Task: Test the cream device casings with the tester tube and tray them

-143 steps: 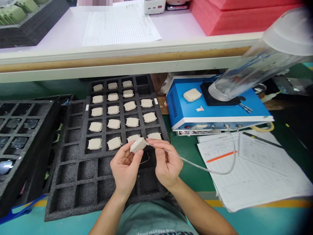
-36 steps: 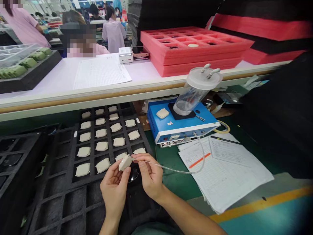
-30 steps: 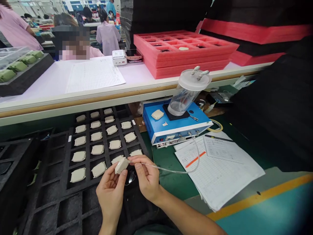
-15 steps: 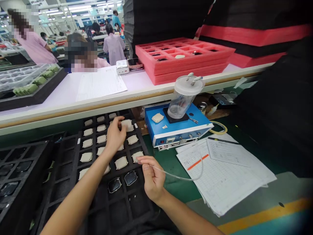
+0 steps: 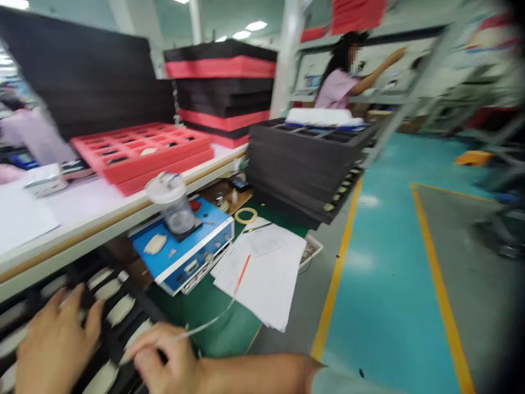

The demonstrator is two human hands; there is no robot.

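My left hand (image 5: 57,339) is over a black foam tray (image 5: 141,303) at the lower left, fingers spread and slightly blurred. No piece shows in its fingers. Around it, cream rounded-square pieces, which look like watch cases, lie in the tray's compartments; one such cream piece (image 5: 121,310) is just right of that hand. My right hand (image 5: 170,355) pinches a thin clear tube (image 5: 209,323) over the tray's right side. The tube curves away toward the papers. Beside the right fingertips lies another cream piece (image 5: 138,332), partly covered by the hand.
A blue control box (image 5: 200,235) carries a clear cup (image 5: 174,205) and a cream piece (image 5: 155,244). Papers (image 5: 266,273) and a tape roll (image 5: 246,215) lie right of it. Red foam trays (image 5: 164,169) sit on the shelf. Black trays (image 5: 299,169) are stacked beyond. A person (image 5: 336,85) is in the background.
The view has swung right, bringing the floor aisle and stacked black trays into sight. My left hand has let go of the cream piece it held; my right hand still holds the tube.
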